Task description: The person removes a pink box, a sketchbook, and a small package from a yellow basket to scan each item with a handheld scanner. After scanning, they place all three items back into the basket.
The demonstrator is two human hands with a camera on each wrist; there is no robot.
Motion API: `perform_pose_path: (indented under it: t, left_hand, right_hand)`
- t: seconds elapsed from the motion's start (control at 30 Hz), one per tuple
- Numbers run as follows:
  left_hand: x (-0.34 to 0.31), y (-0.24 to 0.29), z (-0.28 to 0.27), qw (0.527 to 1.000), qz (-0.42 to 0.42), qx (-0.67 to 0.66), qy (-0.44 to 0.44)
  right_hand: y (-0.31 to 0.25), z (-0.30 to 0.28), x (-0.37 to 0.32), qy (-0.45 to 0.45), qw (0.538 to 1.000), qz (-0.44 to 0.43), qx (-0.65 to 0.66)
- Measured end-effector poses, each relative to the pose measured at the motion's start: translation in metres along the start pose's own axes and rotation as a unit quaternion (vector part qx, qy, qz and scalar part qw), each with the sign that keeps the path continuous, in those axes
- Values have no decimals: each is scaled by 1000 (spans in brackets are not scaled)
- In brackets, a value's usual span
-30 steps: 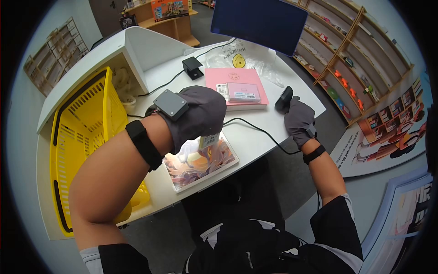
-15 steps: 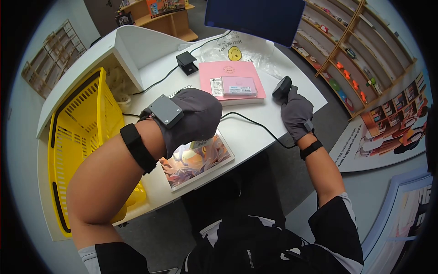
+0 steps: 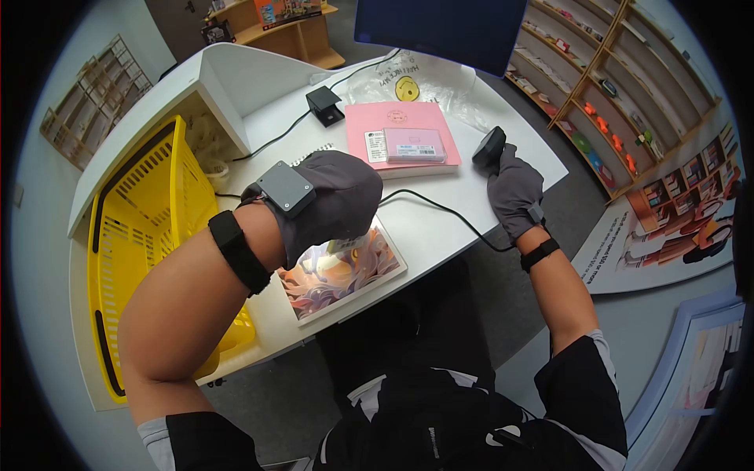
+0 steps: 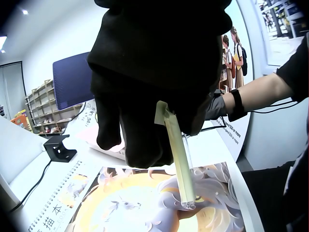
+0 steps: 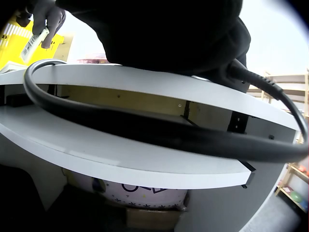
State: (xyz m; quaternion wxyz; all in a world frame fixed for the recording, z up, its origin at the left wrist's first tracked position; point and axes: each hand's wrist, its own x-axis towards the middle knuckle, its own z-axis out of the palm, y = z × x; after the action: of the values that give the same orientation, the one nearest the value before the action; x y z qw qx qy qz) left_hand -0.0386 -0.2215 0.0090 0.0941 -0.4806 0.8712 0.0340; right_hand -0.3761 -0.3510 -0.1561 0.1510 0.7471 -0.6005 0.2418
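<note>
In the head view my gloved left hand hangs over a picture print of pale flowing shapes on the desk. Its fingers pinch a thin pale-yellow packet, seen nearly edge-on in the left wrist view. The right wrist view shows a barcode on that packet. My gloved right hand grips a black barcode scanner near the desk's right edge. The scanner's black cable loops across the right wrist view. A clear pink case lies on a pink book between the hands.
A yellow basket stands at the left. Behind the hands are a black stand, a clear plastic bag and a dark monitor. A spiral-bound book lies beside the print. A shelf runs under the desktop.
The head view has shifted slightly. Less of the packet shows below my left hand than a second ago. The right hand keeps its grip on the scanner.
</note>
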Motion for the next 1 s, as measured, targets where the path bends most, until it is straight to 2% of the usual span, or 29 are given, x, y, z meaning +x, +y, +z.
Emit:
perform_pose_path:
  t: [0.1, 0.23, 0.5, 0.6, 0.77, 0.87, 1.0]
  left_hand:
    - [0, -2, 3, 1000, 0, 2, 7]
    - [-1, -1, 0, 1000, 9, 3, 10]
    - [1, -4, -1, 1000, -4, 4, -5]
    - [-3, -10, -1, 1000, 11, -20, 9]
    - [2, -2, -5, 999, -38, 25, -15]
    - [11, 5, -14, 991, -90, -78, -60]
    - [8, 5, -18, 986, -15, -164, 11]
  right_hand:
    - [-1, -3, 0, 2, 1000, -2, 4]
    - [-4, -9, 1, -50, 999, 6, -14]
    - [4, -2, -1, -30, 999, -9, -19]
    - [1, 5, 0, 20, 1000, -10, -18]
    - [-11, -10, 2, -31, 999, -1, -12]
    - [-8, -10, 1, -15, 1000, -5, -25]
    - [-5, -6, 1, -6, 1000, -8, -29]
